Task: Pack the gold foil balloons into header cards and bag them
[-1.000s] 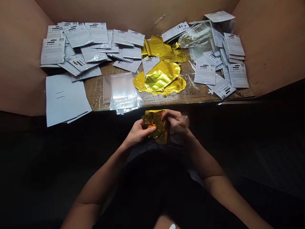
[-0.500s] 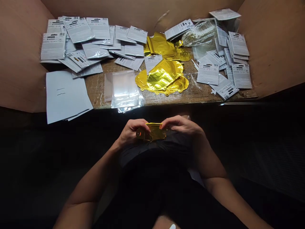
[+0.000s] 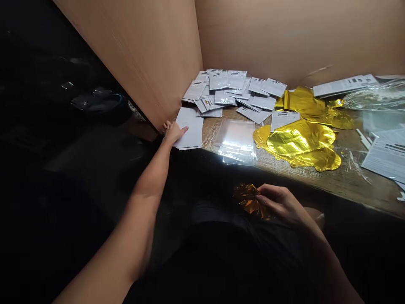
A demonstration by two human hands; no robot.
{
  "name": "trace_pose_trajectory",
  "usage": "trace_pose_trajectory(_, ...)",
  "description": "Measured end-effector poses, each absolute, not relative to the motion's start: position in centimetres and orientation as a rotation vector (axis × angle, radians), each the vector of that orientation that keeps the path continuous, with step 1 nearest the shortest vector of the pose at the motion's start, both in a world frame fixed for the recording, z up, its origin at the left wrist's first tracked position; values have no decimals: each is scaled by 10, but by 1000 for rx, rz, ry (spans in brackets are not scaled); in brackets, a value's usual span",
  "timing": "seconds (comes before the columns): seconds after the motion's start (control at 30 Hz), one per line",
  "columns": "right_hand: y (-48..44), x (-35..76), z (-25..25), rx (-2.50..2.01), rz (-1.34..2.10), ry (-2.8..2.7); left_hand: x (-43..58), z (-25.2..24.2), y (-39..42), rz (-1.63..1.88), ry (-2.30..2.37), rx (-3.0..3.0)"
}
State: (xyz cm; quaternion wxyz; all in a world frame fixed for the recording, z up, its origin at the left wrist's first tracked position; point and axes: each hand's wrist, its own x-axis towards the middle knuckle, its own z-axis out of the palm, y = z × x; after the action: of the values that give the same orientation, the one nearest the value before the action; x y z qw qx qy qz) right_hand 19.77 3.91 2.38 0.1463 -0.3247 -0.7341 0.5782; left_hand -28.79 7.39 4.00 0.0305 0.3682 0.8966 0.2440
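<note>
My right hand (image 3: 281,204) stays low over my lap, fingers closed on a folded gold foil balloon (image 3: 249,200). My left hand (image 3: 174,132) is stretched out to the near left corner of the table, where its thumb lies on a stack of white sheets (image 3: 190,131) and its fingers curl at the stack's left edge. Beside the stack lies a pile of clear plastic sleeves (image 3: 236,139). Further right, flat gold foil balloons (image 3: 300,143) are heaped on the table.
Several white printed packets (image 3: 228,88) are spread at the back of the brown table (image 3: 348,181), with more at the right edge. Cardboard walls (image 3: 152,55) enclose the table's left and back. More gold foil (image 3: 303,101) lies at the back. Left of the wall is dark.
My left hand let go of the folded foil and reached out to the white sheets. The view swung left. My right hand alone holds the foil now.
</note>
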Motion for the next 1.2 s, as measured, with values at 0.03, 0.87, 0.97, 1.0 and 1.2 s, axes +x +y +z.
trace_pose_trajectory(0.03,37,194,22,-926,1669,-2111,-304,36,77,677,2787,1104)
trace_pose_trajectory(0.87,32,116,6,-1099,1378,-1491,-31,0,-18,1746,1451,910)
trace_pose_trajectory(0.97,36,140,8,-1020,1532,-1454,-31,-1,-18,1666,1254,863)
trace_pose_trajectory(1.0,37,149,9,-987,1568,-1468,-34,0,-16,1602,1148,804)
trace_pose_trajectory(1.2,40,189,25,-1074,1681,-1724,-52,0,13,1137,928,677)
